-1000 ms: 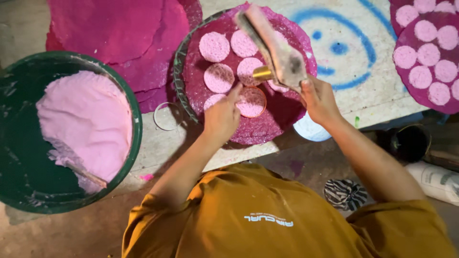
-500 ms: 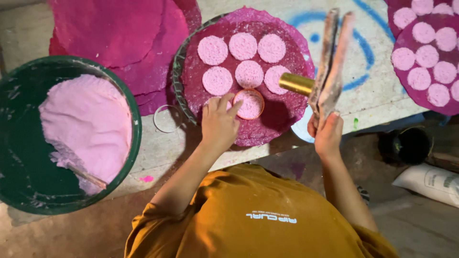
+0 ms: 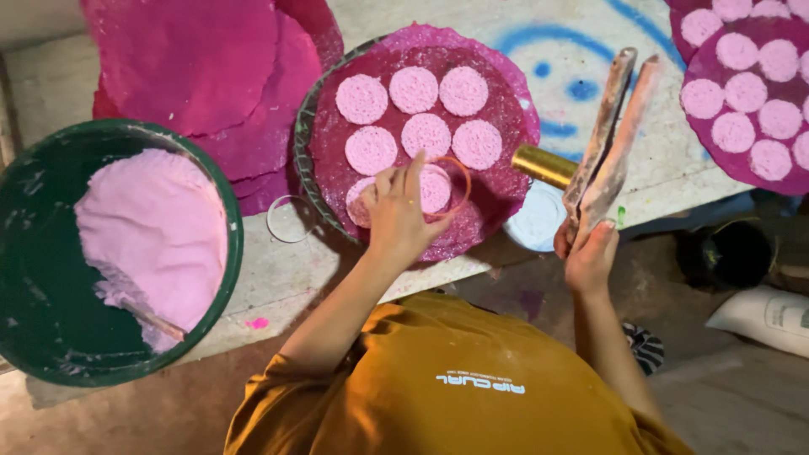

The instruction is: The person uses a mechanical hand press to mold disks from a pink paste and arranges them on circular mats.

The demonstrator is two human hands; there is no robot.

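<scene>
Two hands — ring mould (image 3: 451, 184), scraper (image 3: 608, 139)

At the left of the frame stands a green tub (image 3: 25, 278) holding pale pink paste (image 3: 156, 240). A stack of magenta sheets (image 3: 194, 67) lies at upper left on the tabletop (image 3: 286, 270). Another magenta tray (image 3: 716, 143) with pink discs sits upper right. A white sack (image 3: 763, 316) rests on the floor, lower right.

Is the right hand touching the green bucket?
No, the right hand holds a flat scraper tool beside the round tray, far from the green bucket.
</scene>
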